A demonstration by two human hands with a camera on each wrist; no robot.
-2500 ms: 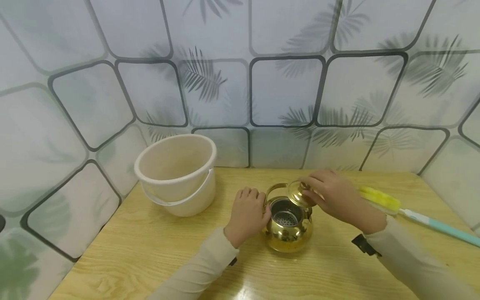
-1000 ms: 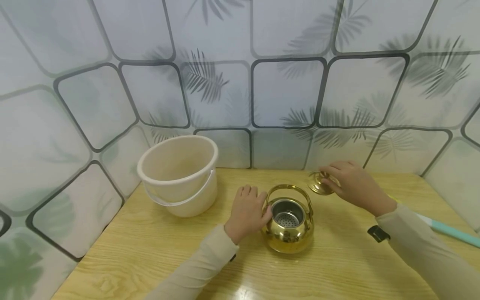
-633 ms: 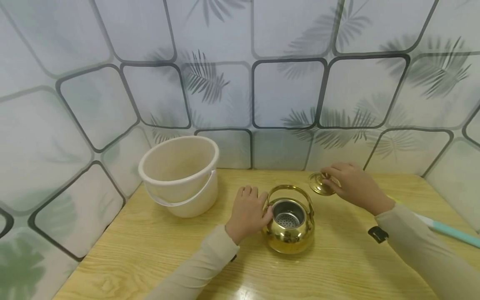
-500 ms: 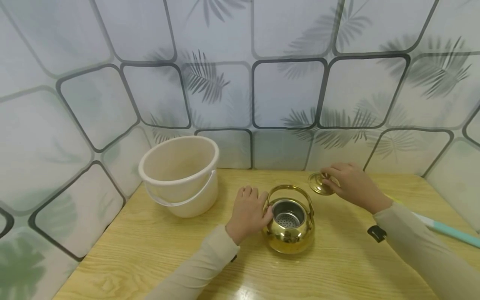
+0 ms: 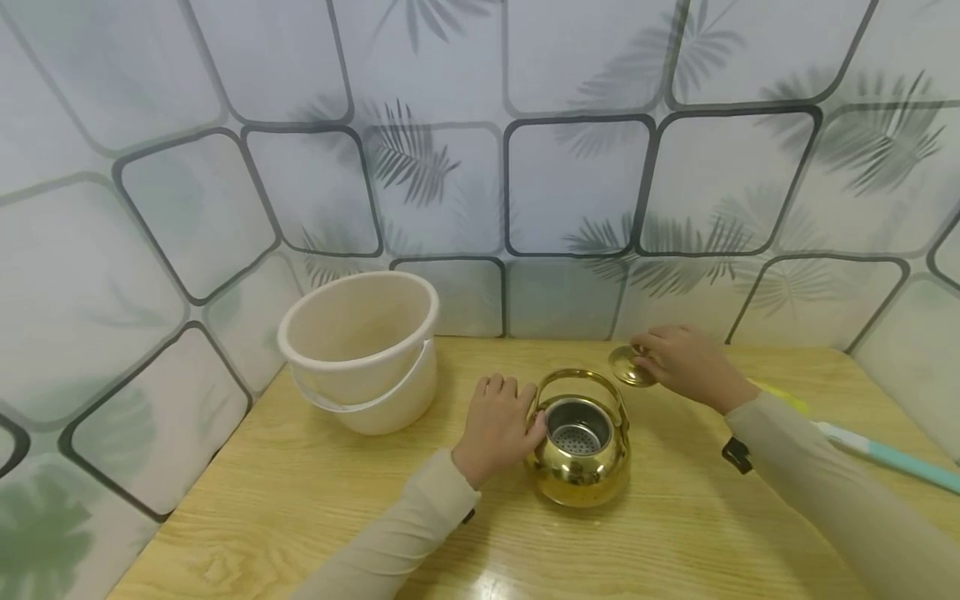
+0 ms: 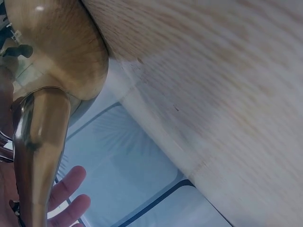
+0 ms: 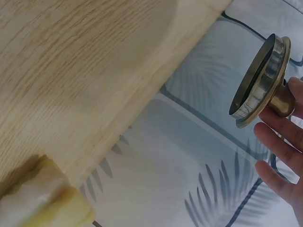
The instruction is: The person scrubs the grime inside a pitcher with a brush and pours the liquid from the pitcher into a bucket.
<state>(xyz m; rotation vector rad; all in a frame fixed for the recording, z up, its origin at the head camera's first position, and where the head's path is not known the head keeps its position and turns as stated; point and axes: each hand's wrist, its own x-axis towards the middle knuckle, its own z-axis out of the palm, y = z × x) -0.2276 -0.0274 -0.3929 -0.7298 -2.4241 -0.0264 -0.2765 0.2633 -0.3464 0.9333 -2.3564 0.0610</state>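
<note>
A shiny gold kettle [image 5: 577,479] stands uncovered on the table, its arched handle [image 5: 576,375] upright. Inside its mouth sits a steel strainer [image 5: 576,439] with small holes. My left hand [image 5: 497,427] holds the kettle's left side, the thumb near the rim; the left wrist view shows the spout [image 6: 41,137] between thumb and fingers. Behind and right of the kettle, my right hand [image 5: 686,367] pinches the gold lid [image 5: 628,367] by its knob. In the right wrist view the lid [image 7: 260,85] hangs off the table, tilted, with its underside rim showing.
A white bucket [image 5: 360,379] with its handle down stands at the back left. At the right lies a brush with a yellow head [image 5: 783,397], partly behind the right arm, and a turquoise handle [image 5: 911,465]. A patterned wall [image 5: 577,183] borders the wooden table [image 5: 300,500].
My right hand has carried the lid from above the kettle's mouth to the right and back, then slightly left in the last half second. The left hand and kettle stay put.
</note>
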